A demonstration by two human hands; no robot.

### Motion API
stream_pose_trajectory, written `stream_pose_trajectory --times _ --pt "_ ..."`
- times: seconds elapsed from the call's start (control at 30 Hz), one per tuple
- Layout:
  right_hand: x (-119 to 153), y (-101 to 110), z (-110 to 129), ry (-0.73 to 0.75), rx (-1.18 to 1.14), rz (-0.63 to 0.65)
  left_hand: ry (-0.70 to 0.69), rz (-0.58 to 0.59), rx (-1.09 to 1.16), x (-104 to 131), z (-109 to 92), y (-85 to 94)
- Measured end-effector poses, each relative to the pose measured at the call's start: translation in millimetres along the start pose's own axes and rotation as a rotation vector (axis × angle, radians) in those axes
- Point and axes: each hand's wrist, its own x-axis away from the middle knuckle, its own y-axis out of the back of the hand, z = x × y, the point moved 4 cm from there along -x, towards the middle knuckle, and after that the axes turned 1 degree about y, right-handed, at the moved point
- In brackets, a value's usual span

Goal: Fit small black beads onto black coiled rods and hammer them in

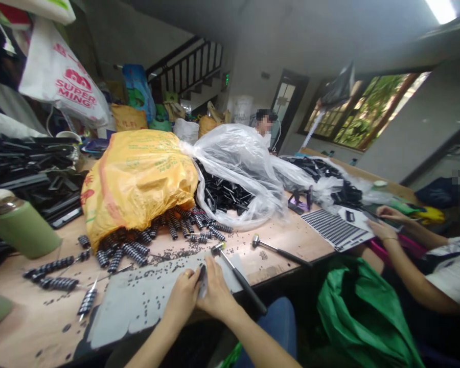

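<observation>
My left hand (184, 291) and my right hand (214, 287) meet over the front edge of a grey mat (130, 296). Between them is a small dark piece (202, 273), mostly hidden by the fingers, which both hands pinch. Small black bits lie scattered across the mat. Just right of my hands rests a hammer (239, 278) with a black handle, and a second hammer (279, 250) lies farther right. Black-and-white ribbed rolls (132, 253) spill out under a yellow sack (138, 179) behind the mat.
A green bottle (30, 230) leans in view at left, beside black parts (26, 174). Clear plastic bags (241, 163) hold more black parts. At right, a co-worker's hands (385, 222) are near a striped sheet (335, 227); a green bag (364, 312) hangs below.
</observation>
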Motion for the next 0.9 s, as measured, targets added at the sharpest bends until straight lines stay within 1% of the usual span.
stream_pose_trajectory --times 0.07,0.13,0.2,0.27,0.33,0.4,0.5,0.57,0.6,0.7,0.77,0.83,0.9 --pt "-5 25 1 0.008 0.049 -0.066 -0.088 0.011 -0.058 -1 7 -2.4" --pt "-11 50 -1 0.012 0.103 -0.149 -0.171 -0.006 -0.096 -2 14 -2.8" --pt "-12 67 -10 -0.069 0.208 -0.203 -0.239 -0.03 -0.122 -2 21 -2.7" --pt "-8 72 -27 -0.241 0.363 -0.197 -0.304 -0.045 -0.152 -1 25 -1.8" --pt "-1 70 -44 -0.384 0.502 -0.15 -0.362 -0.054 -0.211 1 24 1.5" --pt "5 66 -55 -0.431 0.589 -0.112 -0.395 -0.051 -0.307 3 20 6.6" --pt "10 67 -61 -0.431 0.634 -0.102 -0.392 -0.022 -0.442 4 11 14.3" --pt "13 70 -60 -0.442 0.551 -0.08 -0.37 -0.012 -0.48 4 6 18.0" --pt "14 70 -59 -0.44 0.451 -0.059 -0.356 -0.012 -0.485 4 4 19.1" --pt "20 67 -48 -0.425 0.004 0.015 -0.326 -0.026 -0.472 4 1 20.5" --pt "23 64 -40 -0.434 -0.25 0.045 -0.321 -0.035 -0.461 4 0 20.6" --pt "23 63 -33 -0.473 -0.422 0.041 -0.322 -0.038 -0.453 4 0 20.7" --pt "18 64 -28 -0.501 -0.525 0.01 -0.323 -0.03 -0.453 4 1 20.7"
